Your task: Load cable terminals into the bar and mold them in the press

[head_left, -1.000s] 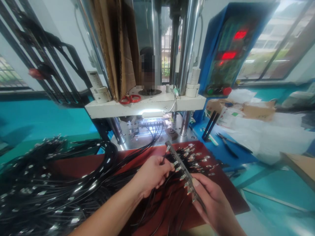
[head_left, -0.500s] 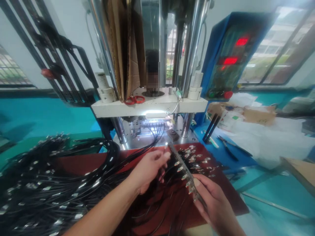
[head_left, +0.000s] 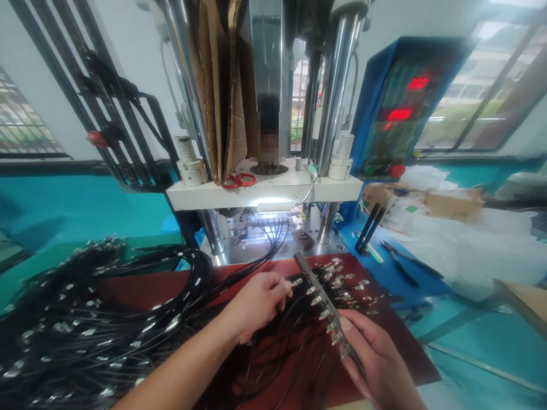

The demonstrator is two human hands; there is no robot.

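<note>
My right hand (head_left: 376, 347) is closed around the lower end of a long dark metal bar (head_left: 318, 290), which slants up and to the left. Several small metal connectors stick out along the bar's left edge, with black cables trailing from them. My left hand (head_left: 262, 302) pinches a cable connector (head_left: 296, 282) by its cable end, its metal tip pointing at the bar's upper part. Whether that tip touches the bar I cannot tell. Beyond the bar lies a bunch of loose cable connectors (head_left: 342, 279) on the dark red board (head_left: 397, 341).
A press machine (head_left: 265, 193) stands ahead, with lit tooling and cables inside. Orange-handled scissors (head_left: 239, 180) lie on its plate. A heap of black cables (head_left: 85, 330) covers the left side. Pliers (head_left: 399, 263) rest on the blue surface at right, near a control box (head_left: 397, 108).
My left hand has lowered slightly from the bar's top end, and a connector now shows at its fingertips. The bar stays in my right hand. The whole view has shifted a little.
</note>
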